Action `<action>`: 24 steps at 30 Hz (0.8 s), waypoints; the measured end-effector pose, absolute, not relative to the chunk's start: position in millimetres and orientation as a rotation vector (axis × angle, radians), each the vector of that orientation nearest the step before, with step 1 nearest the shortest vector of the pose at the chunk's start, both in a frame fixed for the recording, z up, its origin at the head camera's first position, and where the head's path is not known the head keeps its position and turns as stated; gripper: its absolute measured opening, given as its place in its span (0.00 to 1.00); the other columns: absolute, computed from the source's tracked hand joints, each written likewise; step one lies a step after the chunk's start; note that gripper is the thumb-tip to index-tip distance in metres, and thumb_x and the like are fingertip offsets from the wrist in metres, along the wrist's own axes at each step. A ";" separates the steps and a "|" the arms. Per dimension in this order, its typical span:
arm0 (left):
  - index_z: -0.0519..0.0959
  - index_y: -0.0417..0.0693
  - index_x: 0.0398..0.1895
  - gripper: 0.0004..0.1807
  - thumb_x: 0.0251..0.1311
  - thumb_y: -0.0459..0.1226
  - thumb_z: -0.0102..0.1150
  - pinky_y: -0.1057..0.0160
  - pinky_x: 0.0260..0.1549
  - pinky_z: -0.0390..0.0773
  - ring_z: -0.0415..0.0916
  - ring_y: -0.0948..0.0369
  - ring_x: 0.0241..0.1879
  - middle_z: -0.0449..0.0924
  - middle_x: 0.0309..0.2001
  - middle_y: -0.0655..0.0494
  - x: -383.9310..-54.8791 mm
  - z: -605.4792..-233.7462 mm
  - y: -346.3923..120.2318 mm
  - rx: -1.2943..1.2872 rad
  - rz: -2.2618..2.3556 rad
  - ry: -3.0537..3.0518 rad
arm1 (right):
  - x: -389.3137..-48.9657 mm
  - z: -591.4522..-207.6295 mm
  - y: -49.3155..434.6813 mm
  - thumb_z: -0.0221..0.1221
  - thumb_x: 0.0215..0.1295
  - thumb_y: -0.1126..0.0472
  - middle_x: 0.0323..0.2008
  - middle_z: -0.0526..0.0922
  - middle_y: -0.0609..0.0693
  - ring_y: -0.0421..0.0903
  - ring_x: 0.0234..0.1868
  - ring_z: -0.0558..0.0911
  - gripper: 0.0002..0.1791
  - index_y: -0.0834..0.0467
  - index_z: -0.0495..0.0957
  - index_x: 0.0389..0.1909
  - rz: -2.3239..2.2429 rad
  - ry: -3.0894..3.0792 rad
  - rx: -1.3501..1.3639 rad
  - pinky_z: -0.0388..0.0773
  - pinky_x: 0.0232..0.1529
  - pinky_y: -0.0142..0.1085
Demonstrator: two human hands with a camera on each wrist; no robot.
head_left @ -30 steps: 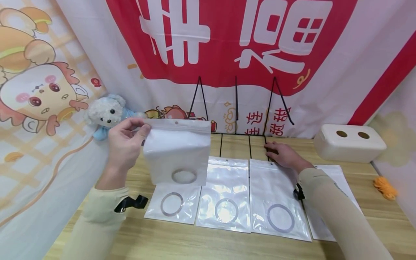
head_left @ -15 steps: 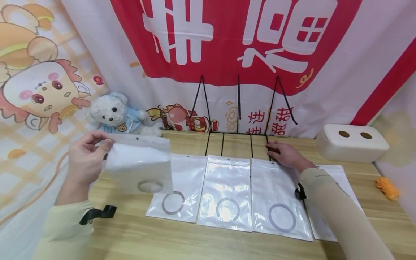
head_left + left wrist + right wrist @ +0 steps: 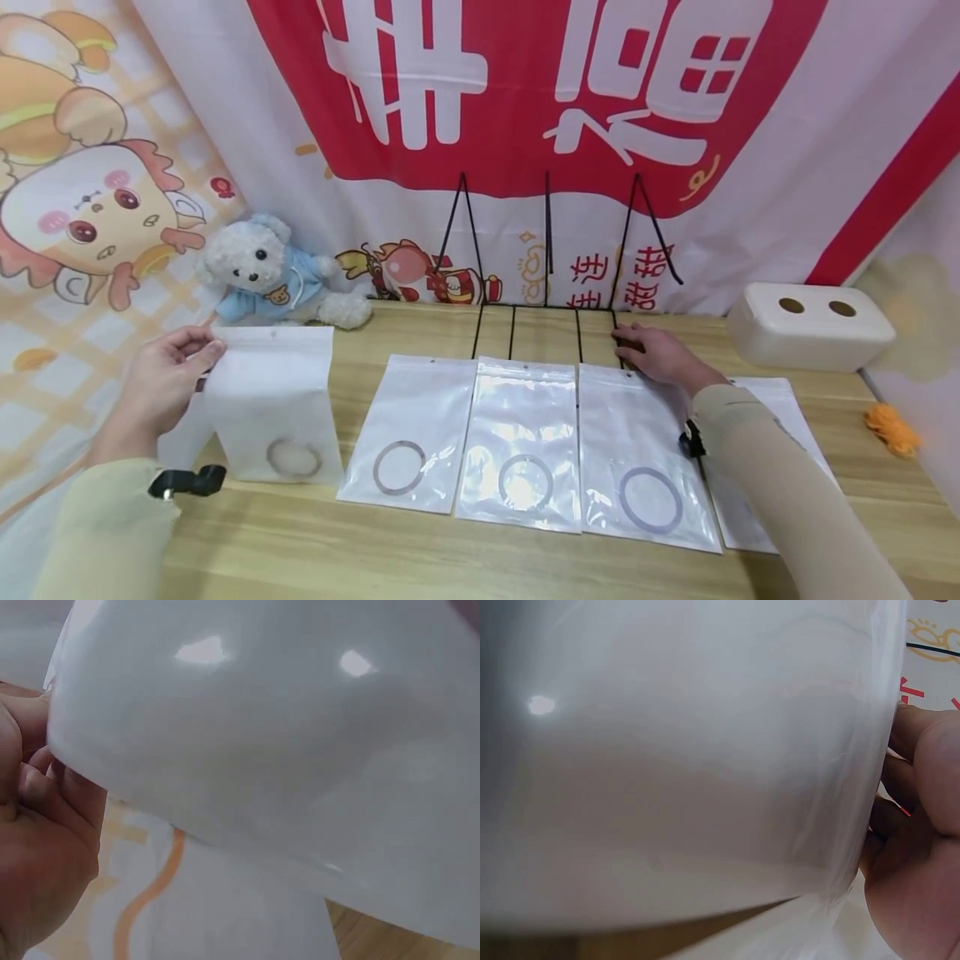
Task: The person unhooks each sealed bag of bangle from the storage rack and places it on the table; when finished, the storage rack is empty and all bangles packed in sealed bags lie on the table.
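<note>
My left hand (image 3: 161, 375) pinches the top left corner of a white zip bag (image 3: 273, 400) between thumb and fingers. The bag hangs upright at the left, a ring showing near its bottom; in the left wrist view its glossy side (image 3: 262, 750) fills most of the picture. A black wire rack (image 3: 512, 333) stands against the back cloth. My right hand (image 3: 660, 354) grips its right rod with curled fingers, right at the top edge of a bag (image 3: 615, 433); the fingertips are hidden behind plastic in the right wrist view.
Beside that bag sit a silvery bag (image 3: 517, 417), a white bag (image 3: 427, 400) and, partly under my right forearm, another white bag (image 3: 772, 408). A plush dog (image 3: 262, 267) is at the back left. At the right are a cream box (image 3: 813, 333) with two holes and orange yarn (image 3: 892, 429).
My left hand has carried the zip bag left and down, away from the row, uncovering the leftmost bag and the plush dog. My right hand has stayed at the rack.
</note>
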State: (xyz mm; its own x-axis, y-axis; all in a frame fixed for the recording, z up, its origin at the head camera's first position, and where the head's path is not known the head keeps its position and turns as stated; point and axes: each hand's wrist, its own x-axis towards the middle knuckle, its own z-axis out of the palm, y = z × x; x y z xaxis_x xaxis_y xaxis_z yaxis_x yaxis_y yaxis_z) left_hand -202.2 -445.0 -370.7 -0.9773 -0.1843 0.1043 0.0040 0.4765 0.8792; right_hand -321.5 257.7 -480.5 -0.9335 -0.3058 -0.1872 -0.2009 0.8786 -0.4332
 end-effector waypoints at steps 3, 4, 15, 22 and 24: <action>0.77 0.49 0.54 0.09 0.83 0.43 0.53 0.69 0.30 0.86 0.79 0.74 0.33 0.79 0.34 0.82 -220.9 -379.3 -446.2 0.234 -1.370 -2.679 | -321.8 -480.5 257.6 0.52 0.86 0.50 0.83 0.54 0.74 0.75 0.83 0.55 0.31 0.55 0.64 0.83 -0.604 2.795 -0.377 0.52 0.81 0.70; 0.76 0.46 0.57 0.12 0.84 0.44 0.52 0.68 0.31 0.86 0.78 0.74 0.34 0.78 0.35 0.82 -227.1 -381.6 -445.5 0.241 -1.323 -2.725 | -321.6 -480.1 257.4 0.52 0.86 0.50 0.83 0.54 0.74 0.75 0.83 0.55 0.31 0.55 0.64 0.83 -0.604 2.796 -0.376 0.52 0.81 0.70; 0.74 0.30 0.62 0.20 0.85 0.41 0.49 0.67 0.33 0.84 0.80 0.61 0.41 0.80 0.56 0.33 -271.1 -427.6 -436.4 0.224 -1.119 -2.962 | -318.6 -479.3 252.7 0.53 0.86 0.51 0.83 0.55 0.73 0.75 0.83 0.56 0.31 0.55 0.65 0.83 -0.631 2.806 -0.360 0.53 0.82 0.69; 0.75 0.30 0.66 0.22 0.83 0.41 0.51 0.54 0.47 0.84 0.78 0.41 0.57 0.78 0.62 0.29 -281.2 -449.4 -428.3 0.445 -1.006 -2.955 | -320.2 -479.9 253.5 0.52 0.86 0.50 0.83 0.54 0.73 0.74 0.83 0.55 0.31 0.55 0.65 0.83 -0.617 2.799 -0.339 0.52 0.82 0.69; 0.76 0.30 0.67 0.23 0.83 0.40 0.52 0.49 0.51 0.85 0.78 0.39 0.59 0.78 0.63 0.28 -283.6 -452.8 -424.9 0.472 -1.004 -2.942 | -320.5 -480.0 254.4 0.53 0.86 0.50 0.83 0.53 0.73 0.74 0.83 0.55 0.31 0.55 0.65 0.83 -0.616 2.798 -0.336 0.52 0.82 0.69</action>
